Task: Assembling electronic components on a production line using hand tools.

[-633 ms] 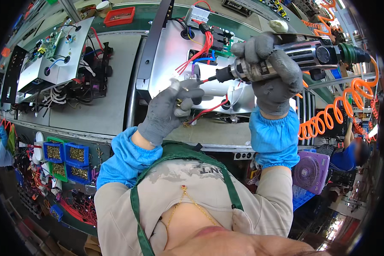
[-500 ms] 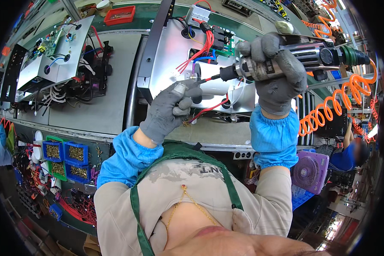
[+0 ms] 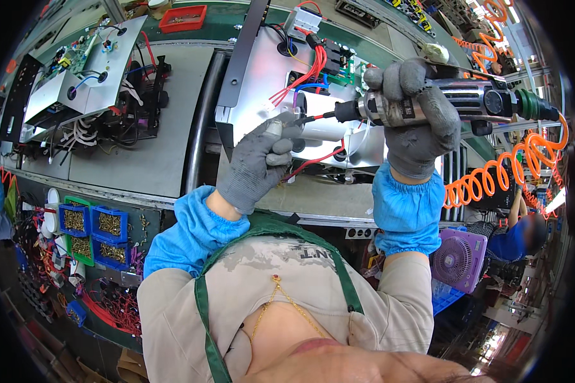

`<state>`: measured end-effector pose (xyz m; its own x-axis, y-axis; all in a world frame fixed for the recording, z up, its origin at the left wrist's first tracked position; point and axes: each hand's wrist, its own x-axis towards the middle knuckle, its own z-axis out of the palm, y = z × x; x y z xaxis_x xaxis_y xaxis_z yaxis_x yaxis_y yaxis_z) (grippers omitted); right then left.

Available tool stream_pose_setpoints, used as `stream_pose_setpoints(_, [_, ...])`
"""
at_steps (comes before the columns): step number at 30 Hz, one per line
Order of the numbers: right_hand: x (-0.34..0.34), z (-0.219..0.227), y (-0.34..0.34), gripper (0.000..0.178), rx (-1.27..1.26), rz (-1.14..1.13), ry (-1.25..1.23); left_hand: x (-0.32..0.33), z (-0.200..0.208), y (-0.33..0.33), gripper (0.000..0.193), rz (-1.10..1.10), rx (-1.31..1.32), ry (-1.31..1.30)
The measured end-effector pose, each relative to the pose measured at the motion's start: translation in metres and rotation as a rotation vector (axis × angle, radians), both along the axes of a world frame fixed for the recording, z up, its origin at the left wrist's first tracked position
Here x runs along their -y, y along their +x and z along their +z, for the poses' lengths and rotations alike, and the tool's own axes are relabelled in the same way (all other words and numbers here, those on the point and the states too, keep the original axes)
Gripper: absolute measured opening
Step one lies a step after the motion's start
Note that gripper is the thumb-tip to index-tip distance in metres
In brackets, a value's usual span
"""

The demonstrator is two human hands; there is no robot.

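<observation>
My right hand (image 3: 421, 124), in a grey work glove, is wrapped round an air screwdriver (image 3: 444, 102) with a silver body, held nearly level. Its red-and-black bit (image 3: 316, 118) points left, to the fingertips of my left hand (image 3: 260, 159). That gloved hand is closed, thumb and fingers pinched at the bit's tip; whatever is between them is hidden. Both hands are over a metal chassis (image 3: 249, 112) with a white cylinder (image 3: 324, 118), red wires (image 3: 308, 76) and a green circuit board (image 3: 345, 70). A dark panel (image 3: 244, 60) stands along its left side.
A second wired chassis (image 3: 76, 83) sits on the grey bench at left. Blue and green bins (image 3: 110, 223) hold brass-coloured screws, and a red tray (image 3: 183, 19) lies at the back. An orange coiled hose (image 3: 524, 143) trails right of the screwdriver. Beyond a purple fan (image 3: 457, 258) is another person (image 3: 521, 236).
The whole view has shifted slightly. My left hand stays pinched at the bit's tip, and my right hand keeps its grip on the air screwdriver, whose rear end now sits a little lower.
</observation>
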<state>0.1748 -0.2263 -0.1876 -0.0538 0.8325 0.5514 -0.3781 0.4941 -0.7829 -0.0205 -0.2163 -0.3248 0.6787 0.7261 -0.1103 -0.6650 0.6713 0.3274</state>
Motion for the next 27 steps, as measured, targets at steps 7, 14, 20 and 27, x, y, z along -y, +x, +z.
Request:
stream_pose_setpoints(7, [0.000,0.000,-0.002,0.027,0.030,-0.032,0.049,0.001,-0.002,0.000,0.035,-0.044,0.055,-0.065])
stream_pose_setpoints(14, [-0.004,0.002,-0.001,0.025,0.011,0.048,0.024,0.003,0.010,0.001,0.036,-0.013,-0.073,-0.001])
stream_pose_setpoints(20, [-0.003,0.007,-0.009,0.025,-0.004,0.081,-0.009,0.002,-0.015,0.001,0.035,-0.128,0.282,-0.039])
stream_pose_setpoints(27, [-0.007,0.003,-0.014,0.023,-0.001,-0.011,-0.014,0.001,-0.009,0.001,0.027,0.322,-0.730,1.026])
